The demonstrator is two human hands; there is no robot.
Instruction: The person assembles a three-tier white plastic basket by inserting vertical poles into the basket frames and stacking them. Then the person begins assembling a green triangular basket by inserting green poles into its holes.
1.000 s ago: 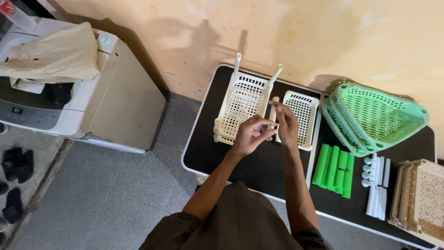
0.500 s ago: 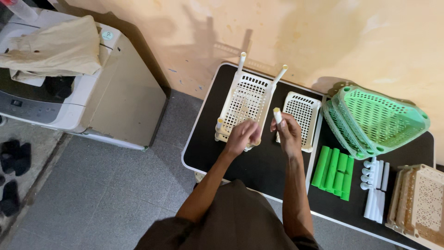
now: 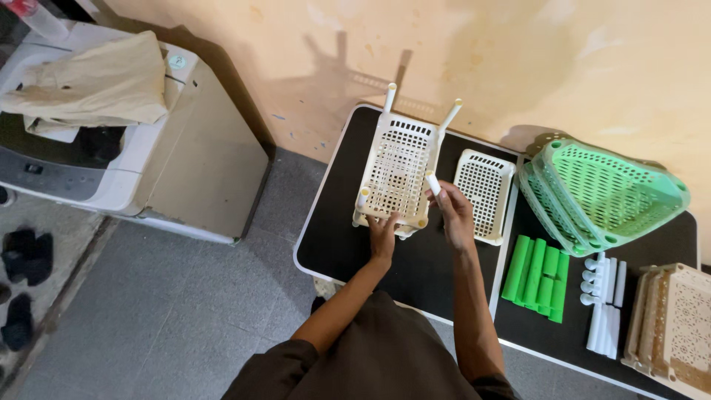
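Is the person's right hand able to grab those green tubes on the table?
Probably yes. The green tubes lie bare on the black table, beside the right forearm, nothing covering them. But the right hand already holds a white tube.

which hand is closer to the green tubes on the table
Right. The right hand, holding a white tube, is just left of the green tubes; the left hand is farther left, on the white basket.

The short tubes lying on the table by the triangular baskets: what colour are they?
Bright green tubes, clearest in the head view.
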